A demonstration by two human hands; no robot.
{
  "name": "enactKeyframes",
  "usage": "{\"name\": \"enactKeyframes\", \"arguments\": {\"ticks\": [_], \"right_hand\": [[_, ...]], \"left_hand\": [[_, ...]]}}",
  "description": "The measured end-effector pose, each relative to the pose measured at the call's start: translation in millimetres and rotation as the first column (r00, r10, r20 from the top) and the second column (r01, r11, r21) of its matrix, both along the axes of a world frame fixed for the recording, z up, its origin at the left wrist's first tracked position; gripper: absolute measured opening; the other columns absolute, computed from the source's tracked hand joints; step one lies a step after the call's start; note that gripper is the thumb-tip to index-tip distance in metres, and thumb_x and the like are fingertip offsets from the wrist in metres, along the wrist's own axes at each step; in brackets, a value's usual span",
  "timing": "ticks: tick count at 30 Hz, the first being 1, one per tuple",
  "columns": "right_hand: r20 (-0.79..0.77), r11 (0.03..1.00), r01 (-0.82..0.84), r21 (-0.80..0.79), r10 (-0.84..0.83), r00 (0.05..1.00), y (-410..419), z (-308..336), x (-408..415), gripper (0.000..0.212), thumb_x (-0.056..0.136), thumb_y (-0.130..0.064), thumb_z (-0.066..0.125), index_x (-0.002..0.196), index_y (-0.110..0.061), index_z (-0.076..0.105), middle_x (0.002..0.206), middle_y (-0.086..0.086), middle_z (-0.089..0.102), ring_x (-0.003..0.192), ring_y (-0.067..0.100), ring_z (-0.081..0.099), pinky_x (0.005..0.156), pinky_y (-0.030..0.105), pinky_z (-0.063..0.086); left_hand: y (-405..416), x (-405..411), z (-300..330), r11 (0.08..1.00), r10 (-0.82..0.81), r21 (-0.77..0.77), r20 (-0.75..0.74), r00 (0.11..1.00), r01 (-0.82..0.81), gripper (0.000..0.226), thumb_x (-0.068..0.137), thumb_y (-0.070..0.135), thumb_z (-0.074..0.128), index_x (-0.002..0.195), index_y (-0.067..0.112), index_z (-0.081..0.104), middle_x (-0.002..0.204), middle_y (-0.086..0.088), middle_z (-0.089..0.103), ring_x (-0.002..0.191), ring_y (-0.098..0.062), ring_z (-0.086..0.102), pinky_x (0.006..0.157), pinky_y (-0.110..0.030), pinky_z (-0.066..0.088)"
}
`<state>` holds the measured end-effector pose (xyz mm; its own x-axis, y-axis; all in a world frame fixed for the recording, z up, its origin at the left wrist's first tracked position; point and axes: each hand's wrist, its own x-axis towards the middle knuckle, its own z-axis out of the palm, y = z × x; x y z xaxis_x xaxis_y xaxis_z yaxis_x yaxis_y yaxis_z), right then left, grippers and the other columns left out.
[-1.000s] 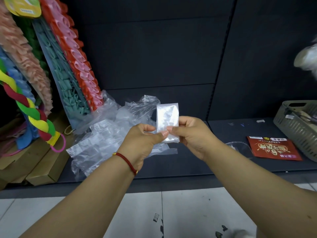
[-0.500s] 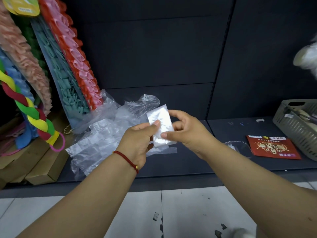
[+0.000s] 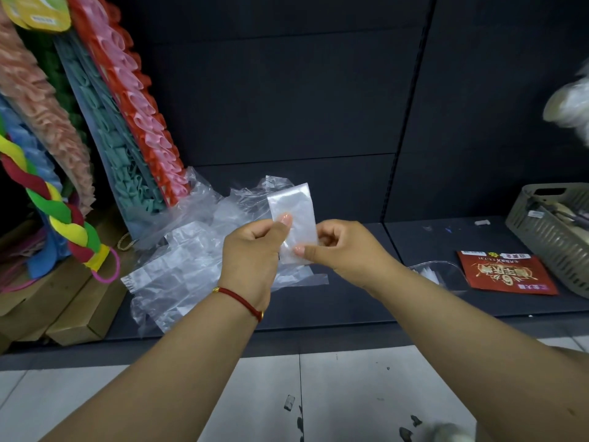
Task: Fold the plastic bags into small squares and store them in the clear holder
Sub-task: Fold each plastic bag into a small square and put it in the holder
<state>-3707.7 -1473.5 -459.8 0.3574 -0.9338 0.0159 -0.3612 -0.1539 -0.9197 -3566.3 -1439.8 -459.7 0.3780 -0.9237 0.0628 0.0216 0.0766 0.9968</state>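
Note:
I hold a folded clear plastic bag (image 3: 294, 215), a narrow upright strip, above the dark shelf. My left hand (image 3: 251, 253) pinches its left edge with thumb and fingers. My right hand (image 3: 344, 250) pinches its lower right edge, thumb on the front. Behind my hands a loose pile of clear plastic bags (image 3: 178, 263) lies on the shelf. The clear holder (image 3: 446, 272) sits on the shelf to the right, with folded bags inside and partly hidden by my right forearm.
A red packet (image 3: 503, 275) lies right of the holder, and a grey slotted basket (image 3: 551, 234) stands at the far right. Colourful ruffled and braided goods (image 3: 105, 122) lean at the left above cardboard boxes (image 3: 73, 311). Tiled floor (image 3: 334, 393) lies below the shelf edge.
The folded bag went from upright to tilted left and back to nearly upright. My left thumb moved up its left edge, and my right hand shifted its pinch to the lower right edge.

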Motion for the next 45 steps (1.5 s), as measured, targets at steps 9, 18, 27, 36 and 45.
{"name": "enactKeyframes", "arguments": {"ticks": [9, 18, 27, 36, 45], "right_hand": [[0.306, 0.993, 0.103, 0.057, -0.115, 0.945, -2.3, 7.6, -9.2, 0.005, 0.088, -0.017, 0.07, 0.086, -0.013, 0.068, 0.052, 0.001, 0.059, 0.044, 0.009, 0.05, 0.045, 0.02, 0.042], [0.514, 0.999, 0.02, -0.027, -0.004, 0.858, -2.8, 9.5, -13.4, 0.017, 0.077, -0.02, 0.071, 0.087, -0.006, 0.07, 0.087, 0.016, 0.074, 0.078, 0.023, 0.07, 0.071, 0.027, 0.055], [0.415, 0.99, 0.047, -0.133, 0.013, 0.91, -2.2, 7.0, -13.9, 0.005, 0.082, -0.007, 0.073, 0.079, -0.011, 0.073, 0.075, 0.001, 0.072, 0.077, 0.015, 0.069, 0.074, 0.024, 0.055], [0.379, 0.999, 0.037, -0.004, -0.033, 0.925, 2.5, 11.8, -2.9, 0.043, 0.082, -0.05, 0.067, 0.101, -0.012, 0.06, 0.076, -0.006, 0.067, 0.062, 0.006, 0.06, 0.056, 0.022, 0.047], [0.327, 0.976, 0.176, -0.128, -0.126, 0.937, 2.5, 11.8, -2.6, 0.028, 0.094, -0.029, 0.061, 0.082, -0.004, 0.063, 0.069, 0.007, 0.055, 0.055, 0.014, 0.047, 0.047, 0.023, 0.041]], "left_hand": [[4.6, -0.2, 13.2, 0.978, -0.2, 0.049, -0.037, 0.979, 0.202, 0.04, 0.095, 0.026, 0.06, 0.055, 0.021, 0.059, 0.047, -0.002, 0.047, 0.037, -0.012, 0.045, 0.036, -0.018, 0.028], [6.8, 10.9, 16.7, 0.947, -0.28, -0.127, 0.129, 0.951, 0.296, 0.016, 0.094, 0.013, 0.059, 0.092, 0.015, 0.074, 0.088, -0.007, 0.076, 0.079, -0.02, 0.071, 0.061, -0.025, 0.056], [10.6, 3.2, 16.9, 0.949, -0.1, -0.273, 0.213, 0.972, 0.157, 0.01, 0.082, 0.024, 0.07, 0.089, 0.021, 0.075, 0.086, 0.002, 0.076, 0.083, -0.021, 0.071, 0.077, -0.033, 0.059], [10.9, -14.6, 9.3, 0.952, 0.04, -0.302, 0.3, 0.953, 0.055, 0.017, 0.086, 0.022, 0.073, 0.07, 0.026, 0.075, 0.063, -0.013, 0.065, 0.057, -0.025, 0.055, 0.056, -0.036, 0.047], [9.3, -24.4, 6.0, 0.974, 0.055, -0.225, 0.163, 0.985, -0.017, 0.031, 0.073, 0.047, 0.072, 0.088, 0.021, 0.067, 0.066, -0.001, 0.068, 0.065, -0.009, 0.063, 0.064, -0.022, 0.052]]}}
